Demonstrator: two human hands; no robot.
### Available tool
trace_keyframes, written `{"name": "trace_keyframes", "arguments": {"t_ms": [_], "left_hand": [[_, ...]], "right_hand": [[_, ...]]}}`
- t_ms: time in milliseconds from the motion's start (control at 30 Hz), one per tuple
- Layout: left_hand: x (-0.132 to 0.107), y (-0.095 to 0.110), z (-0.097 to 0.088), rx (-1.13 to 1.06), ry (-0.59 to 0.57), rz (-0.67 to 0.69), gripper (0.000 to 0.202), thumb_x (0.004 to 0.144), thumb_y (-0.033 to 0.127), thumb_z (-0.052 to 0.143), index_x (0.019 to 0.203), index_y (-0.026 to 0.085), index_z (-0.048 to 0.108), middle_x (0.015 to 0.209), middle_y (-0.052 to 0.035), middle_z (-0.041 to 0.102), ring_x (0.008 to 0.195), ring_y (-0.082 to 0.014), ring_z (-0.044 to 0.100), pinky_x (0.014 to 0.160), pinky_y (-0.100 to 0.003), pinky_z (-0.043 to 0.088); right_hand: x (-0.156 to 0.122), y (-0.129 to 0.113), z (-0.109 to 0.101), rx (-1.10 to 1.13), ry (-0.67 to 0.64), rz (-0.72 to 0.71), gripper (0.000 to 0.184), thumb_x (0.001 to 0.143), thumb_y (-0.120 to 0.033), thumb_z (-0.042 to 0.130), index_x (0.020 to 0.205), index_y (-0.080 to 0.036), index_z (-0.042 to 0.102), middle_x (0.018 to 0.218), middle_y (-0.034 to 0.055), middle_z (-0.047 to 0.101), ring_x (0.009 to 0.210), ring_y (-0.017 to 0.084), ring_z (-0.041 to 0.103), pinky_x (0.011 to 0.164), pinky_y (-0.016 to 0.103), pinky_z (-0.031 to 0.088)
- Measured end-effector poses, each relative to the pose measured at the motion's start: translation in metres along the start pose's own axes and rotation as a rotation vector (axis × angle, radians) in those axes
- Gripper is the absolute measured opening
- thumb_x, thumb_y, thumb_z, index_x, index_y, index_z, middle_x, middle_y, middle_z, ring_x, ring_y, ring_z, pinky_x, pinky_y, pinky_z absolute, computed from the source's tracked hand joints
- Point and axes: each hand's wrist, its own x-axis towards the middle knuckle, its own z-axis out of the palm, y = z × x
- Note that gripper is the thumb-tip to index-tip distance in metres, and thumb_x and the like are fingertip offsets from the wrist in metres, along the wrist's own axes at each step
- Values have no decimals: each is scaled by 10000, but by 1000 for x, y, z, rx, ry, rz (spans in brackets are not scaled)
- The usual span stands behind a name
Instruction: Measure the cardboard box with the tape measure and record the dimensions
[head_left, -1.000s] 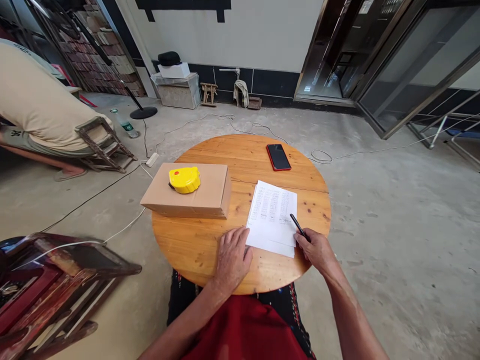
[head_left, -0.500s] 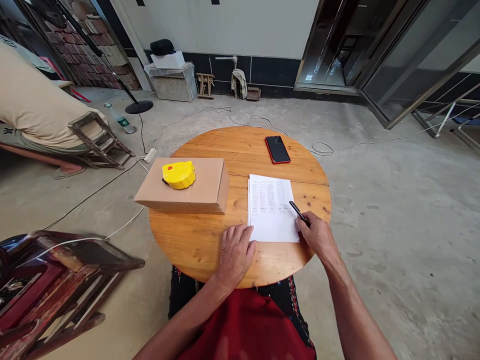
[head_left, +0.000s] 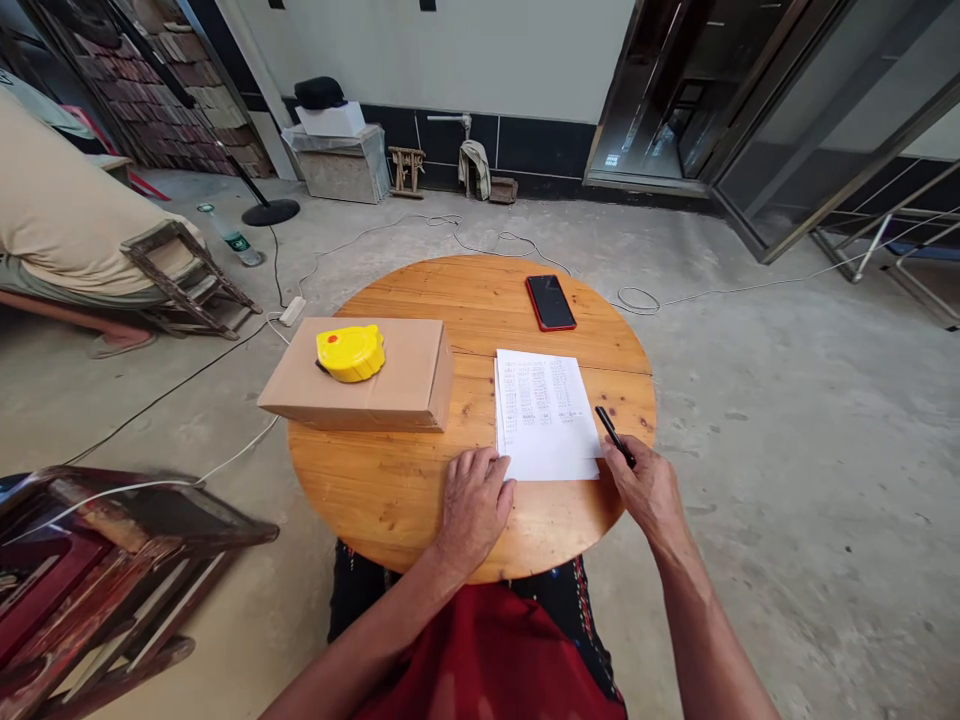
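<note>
My right hand (head_left: 649, 490) gripped a black pen (head_left: 616, 437) beside handwritten sheets (head_left: 547, 415) on a round wooden desk (head_left: 390, 500).
The pen, clasped in my fingers, slanted up and leftward just past the sheets' right edge. My left hand (head_left: 474, 505) lay palm down, its fingers open and holding nothing, fingertips at the sheets' lower left corner. Columns of small writing filled the upper page. Farther back lay a red-edged smartphone (head_left: 551, 302); to the left, a cardboard box (head_left: 390, 390) carried a yellow plastic object (head_left: 351, 354).

Carton (head_left: 405, 375) blocks left; narrow gap to paper (head_left: 546, 415).
</note>
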Motion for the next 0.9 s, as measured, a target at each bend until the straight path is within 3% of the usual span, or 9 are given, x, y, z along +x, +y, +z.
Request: {"name": "trace_keyframes", "arguments": {"t_ms": [133, 367, 567, 900], "left_hand": [[-1, -1, 1, -7, 6, 4, 229, 886, 190, 597, 1114, 201, 607, 1105, -64, 634, 1015, -255, 534, 876, -419, 430], [-2, -2, 2, -4, 7, 2, 273, 886, 194, 602, 1159, 207, 593, 1117, -69, 634, 1022, -258, 530, 880, -420, 425], [-1, -1, 0, -19, 5, 11, 198, 884, 184, 594, 1078, 216, 616, 1090, -65, 632, 1004, -252, 524, 867, -421, 428], [-1, -1, 0, -34, 1, -4, 189, 878, 182, 600, 1062, 218, 620, 1089, -58, 633, 1008, -256, 536, 871, -423, 427]], "right_hand": [[14, 6, 8, -51, -31, 27, 384, 843, -471, 464, 934, -175, 692, 772, 75, 703, 703, 226, 607, 608, 285, 382], [22, 3, 13, -92, -122, -33, 240, 820, -382, 501, 761, -192, 636, 678, 39, 676, 601, 174, 564, 553, 259, 338], [21, 4, 13, -114, -124, -38, 212, 817, -353, 512, 789, -199, 655, 660, 30, 669, 624, 179, 576, 561, 255, 331], [7, -9, -5, -34, -13, 6, 407, 852, -543, 440, 876, -202, 661, 657, 33, 644, 605, 199, 559, 570, 274, 376]]}}
